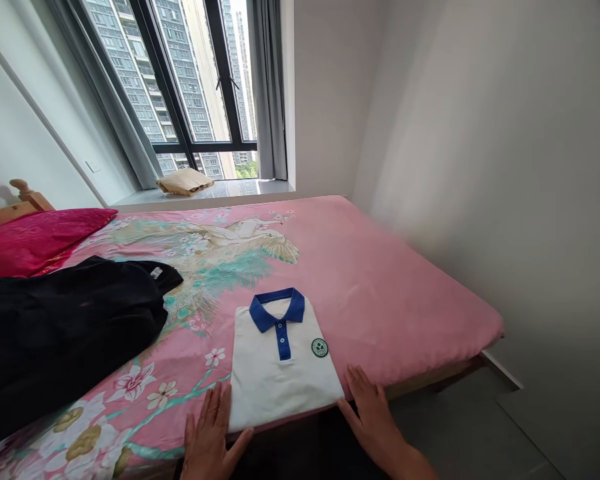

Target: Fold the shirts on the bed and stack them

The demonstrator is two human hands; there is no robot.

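Observation:
A white polo shirt (275, 390) with a blue collar, a blue button placket and a round green badge lies folded into a neat rectangle at the bed's near edge, collar pointing away from me. My left hand (210, 433) rests at its lower left corner, palm down with fingers stretched out and thumb along the bottom edge. At the lower right corner is my right hand (373, 417), its fingers apart and its thumb by the shirt's edge. Neither hand grips anything.
A pink flowered sheet (390, 293) covers the bed. Dark clothing (70, 327) is heaped at the left, before a red pillow (45, 237). A beige folded item (185, 181) sits on the windowsill (245, 189). A wall (480, 167) stands along the right.

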